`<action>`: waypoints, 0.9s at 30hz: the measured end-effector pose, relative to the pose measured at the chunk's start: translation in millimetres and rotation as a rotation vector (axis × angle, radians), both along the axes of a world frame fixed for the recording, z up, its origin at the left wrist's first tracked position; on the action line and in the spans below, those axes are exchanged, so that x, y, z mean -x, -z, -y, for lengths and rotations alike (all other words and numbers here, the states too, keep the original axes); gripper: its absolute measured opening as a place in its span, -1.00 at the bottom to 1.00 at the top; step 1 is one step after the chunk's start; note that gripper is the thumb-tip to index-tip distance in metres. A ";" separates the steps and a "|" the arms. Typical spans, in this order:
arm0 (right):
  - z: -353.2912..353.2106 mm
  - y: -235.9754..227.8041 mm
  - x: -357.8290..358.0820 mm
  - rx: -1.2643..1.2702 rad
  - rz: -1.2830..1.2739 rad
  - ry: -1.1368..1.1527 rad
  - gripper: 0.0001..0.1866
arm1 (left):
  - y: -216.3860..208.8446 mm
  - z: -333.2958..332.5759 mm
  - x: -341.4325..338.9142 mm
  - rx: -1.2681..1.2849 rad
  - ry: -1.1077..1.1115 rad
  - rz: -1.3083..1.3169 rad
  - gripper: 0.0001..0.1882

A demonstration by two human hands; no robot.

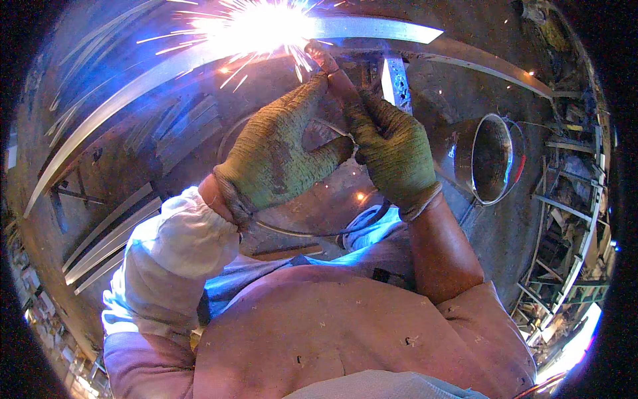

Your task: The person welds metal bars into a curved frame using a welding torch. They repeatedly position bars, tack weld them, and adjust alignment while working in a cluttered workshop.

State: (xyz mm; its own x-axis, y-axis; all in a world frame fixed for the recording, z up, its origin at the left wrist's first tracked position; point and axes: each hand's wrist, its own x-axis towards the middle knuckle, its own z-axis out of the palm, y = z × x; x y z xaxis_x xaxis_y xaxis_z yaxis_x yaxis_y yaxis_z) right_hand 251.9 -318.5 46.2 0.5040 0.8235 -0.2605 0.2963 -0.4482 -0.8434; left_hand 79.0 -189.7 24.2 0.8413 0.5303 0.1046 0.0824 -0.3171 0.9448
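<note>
A welding torch (340,85) is gripped in my gloved right hand (397,149), its nozzle pointing up and left at a blinding arc. My left hand (279,146), also in a greenish, soiled work glove, has its fingers stretched out, with the fingertips against the torch's neck. Its thumb stands apart and reaches toward my right hand. A long pale metal bar (379,29) runs across the far side, and the white glare with flying sparks hides part of it. A darker curved metal bar (478,61) lies just under it.
An upright metal post (397,83) stands beyond my right hand. To the right are an open metal cylinder (492,159) and a rack (565,199) with scrap. Metal strips (116,233) lie at the left. A cable (299,233) loops near my lap.
</note>
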 end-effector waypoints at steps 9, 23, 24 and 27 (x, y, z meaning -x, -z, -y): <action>6.6 11.1 -6.2 0.016 0.171 -0.067 -0.54 | -12.2 -2.1 2.6 0.026 0.077 -0.184 -0.22; 5.3 -4.0 -3.7 0.084 -0.003 -0.033 -0.55 | -12.7 4.1 0.0 -0.119 0.004 -0.036 -0.15; 4.4 -5.0 -3.6 0.095 0.053 -0.045 -0.55 | -8.4 3.2 -1.0 -0.228 -0.019 0.001 -0.15; 3.9 -3.1 -4.8 0.070 0.141 -0.066 -0.56 | -3.0 -0.4 -2.8 -0.332 -0.030 0.053 -0.15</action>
